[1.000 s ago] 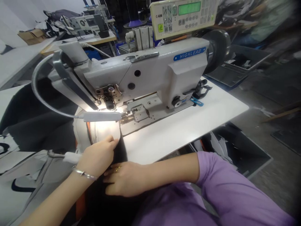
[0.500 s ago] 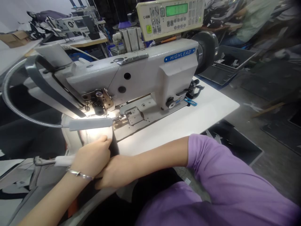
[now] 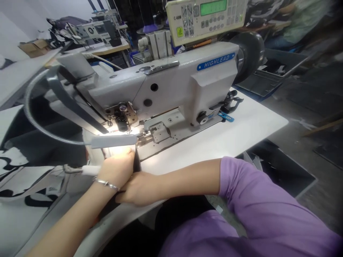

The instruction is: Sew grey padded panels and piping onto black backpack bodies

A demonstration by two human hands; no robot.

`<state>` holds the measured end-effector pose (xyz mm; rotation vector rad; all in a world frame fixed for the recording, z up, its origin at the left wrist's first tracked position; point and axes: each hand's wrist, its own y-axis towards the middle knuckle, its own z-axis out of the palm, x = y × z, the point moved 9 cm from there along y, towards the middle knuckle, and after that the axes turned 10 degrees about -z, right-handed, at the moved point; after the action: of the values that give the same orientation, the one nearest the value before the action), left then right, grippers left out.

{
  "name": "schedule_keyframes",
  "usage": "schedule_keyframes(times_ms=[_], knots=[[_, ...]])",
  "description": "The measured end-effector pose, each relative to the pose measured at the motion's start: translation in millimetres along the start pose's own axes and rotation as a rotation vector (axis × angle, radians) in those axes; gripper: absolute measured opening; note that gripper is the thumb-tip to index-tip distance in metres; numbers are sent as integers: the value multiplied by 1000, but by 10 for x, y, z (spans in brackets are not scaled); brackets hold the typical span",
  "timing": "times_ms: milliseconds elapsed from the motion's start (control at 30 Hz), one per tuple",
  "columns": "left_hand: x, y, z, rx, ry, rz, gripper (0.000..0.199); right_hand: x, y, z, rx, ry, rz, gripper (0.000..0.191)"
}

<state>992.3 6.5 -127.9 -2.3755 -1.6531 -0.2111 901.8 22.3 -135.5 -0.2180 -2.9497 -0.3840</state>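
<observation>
My left hand (image 3: pixel 116 169), with a silver bracelet at its wrist, presses on a pale fabric piece (image 3: pixel 93 153) just below the sewing head. Its fingers are curled at the piece's right edge, where a dark strip (image 3: pixel 137 164) shows. Close below it, my right hand (image 3: pixel 140 189) is closed around the lower part of this fabric piece; its fingertips are partly hidden. The white sewing machine (image 3: pixel 168 84) stands directly ahead. Its bar-shaped lamp (image 3: pixel 114 141) shines on the fabric and hides the needle area.
Grey and white fabric (image 3: pixel 72 189) with black markings spreads to the left. A control panel (image 3: pixel 206 19) tops the machine. Blue thread snips (image 3: pixel 225 116) lie on the white table (image 3: pixel 241 121). Grey bins (image 3: pixel 289 171) stand at right. Another person (image 3: pixel 302 21) sits at the back right.
The view has swung a little to the left. Both hands and the fabric have moved slightly forward toward the sewing head, and the cloth on the left has shifted along with them.
</observation>
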Motion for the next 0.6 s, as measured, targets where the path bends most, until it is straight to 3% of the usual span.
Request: schedule_keyframes(times_ms=[167,233,333,367,433,533,600], knots=[[-57,-102,-151,-115,153,69,36,229,-15,16,-65,-130,-126,27],[87,-237,-318,-224,236,115,35,397,-48,-36,-95,-154,-200,26],[475,-467,-676,-412,257,-3,30,560,-34,-68,-96,-183,-195,42],[552,-517,-728,-395,233,-44,28,579,3,-44,-75,-184,-166,51],[509,-561,-655,-206,164,-61,27,586,120,63,1,-138,-102,59],[90,-620,-380,108,77,25,30,542,292,319,167,32,-6,53],[-103,-625,-294,153,20,23,30,530,363,390,189,76,10,50]])
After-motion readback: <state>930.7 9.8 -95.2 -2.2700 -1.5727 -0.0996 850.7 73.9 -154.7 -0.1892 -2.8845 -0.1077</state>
